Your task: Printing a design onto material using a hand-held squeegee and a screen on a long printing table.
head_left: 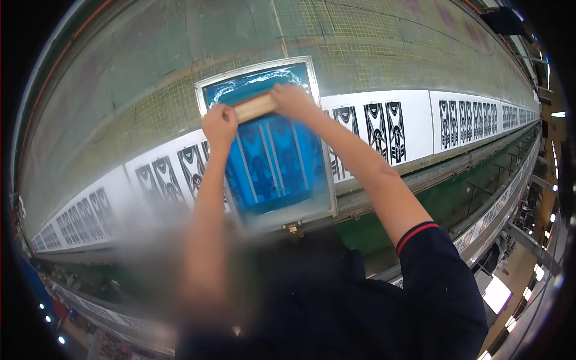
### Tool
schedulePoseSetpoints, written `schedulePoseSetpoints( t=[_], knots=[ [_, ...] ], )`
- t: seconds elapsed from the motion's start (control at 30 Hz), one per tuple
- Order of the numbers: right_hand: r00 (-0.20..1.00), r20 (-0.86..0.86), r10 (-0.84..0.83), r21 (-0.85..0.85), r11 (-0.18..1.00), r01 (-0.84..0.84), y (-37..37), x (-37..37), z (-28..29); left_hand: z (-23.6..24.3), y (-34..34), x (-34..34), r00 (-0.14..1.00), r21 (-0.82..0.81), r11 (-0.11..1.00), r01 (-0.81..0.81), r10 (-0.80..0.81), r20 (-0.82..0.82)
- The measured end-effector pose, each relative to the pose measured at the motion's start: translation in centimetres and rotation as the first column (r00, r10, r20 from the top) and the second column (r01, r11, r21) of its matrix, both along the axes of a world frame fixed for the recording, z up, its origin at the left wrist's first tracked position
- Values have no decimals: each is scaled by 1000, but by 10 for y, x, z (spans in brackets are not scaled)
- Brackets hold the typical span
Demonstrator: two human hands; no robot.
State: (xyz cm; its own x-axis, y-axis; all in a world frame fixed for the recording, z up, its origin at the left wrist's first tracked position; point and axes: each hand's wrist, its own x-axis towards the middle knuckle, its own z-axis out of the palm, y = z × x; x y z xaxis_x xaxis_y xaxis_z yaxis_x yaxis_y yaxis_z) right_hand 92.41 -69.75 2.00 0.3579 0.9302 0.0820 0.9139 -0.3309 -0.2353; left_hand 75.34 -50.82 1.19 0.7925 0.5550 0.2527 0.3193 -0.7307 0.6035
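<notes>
Both my hands grip a wooden squeegee with a reddish strip along its far edge. My left hand is closed round its left end, and my right hand is closed round its right end. The squeegee lies across the upper part of a blue printing screen in a pale metal frame. Beyond the squeegee, wet blue ink glistens. Dark stripes and shapes show through the mesh nearer to me. The screen rests over white printed sheets, and the blade's contact edge is hidden.
White sheets with black patterns run in a row along the long green table on both sides of the screen. A metal rail with a brass-coloured fitting follows the near edge. Another long table stands at the right.
</notes>
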Motion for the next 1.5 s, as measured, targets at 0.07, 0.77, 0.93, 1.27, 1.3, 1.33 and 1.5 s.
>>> schedulePoseSetpoints(
  t=[0.07,0.77,0.93,1.27,1.3,1.33,1.5],
  knots=[
    [999,-33,-10,-20,1000,9,-22,-52,-6,-9,-18,-50,998,-13,1000,-21,22,55],
    [999,-19,-37,-152,988,34,-218,-307,21,35,-118,-229,997,-31,999,31,-33,-71],
    [991,-127,-46,-107,994,32,-196,-316,40,-1,-12,-184,836,-467,697,-545,495,-237],
    [991,-81,-103,105,988,112,-281,-264,67,17,-127,-68,840,-525,683,-507,529,-124],
    [988,-86,-127,88,987,134,-289,-249,74,8,-133,-66,870,-549,716,-431,490,-44],
    [992,-65,-108,80,990,114,-298,-240,77,6,-139,-61,879,-574,712,-404,476,-28],
    [997,-44,-62,-150,987,55,-373,-206,22,8,-198,-30,854,-563,699,-440,520,-21]
  ],
)
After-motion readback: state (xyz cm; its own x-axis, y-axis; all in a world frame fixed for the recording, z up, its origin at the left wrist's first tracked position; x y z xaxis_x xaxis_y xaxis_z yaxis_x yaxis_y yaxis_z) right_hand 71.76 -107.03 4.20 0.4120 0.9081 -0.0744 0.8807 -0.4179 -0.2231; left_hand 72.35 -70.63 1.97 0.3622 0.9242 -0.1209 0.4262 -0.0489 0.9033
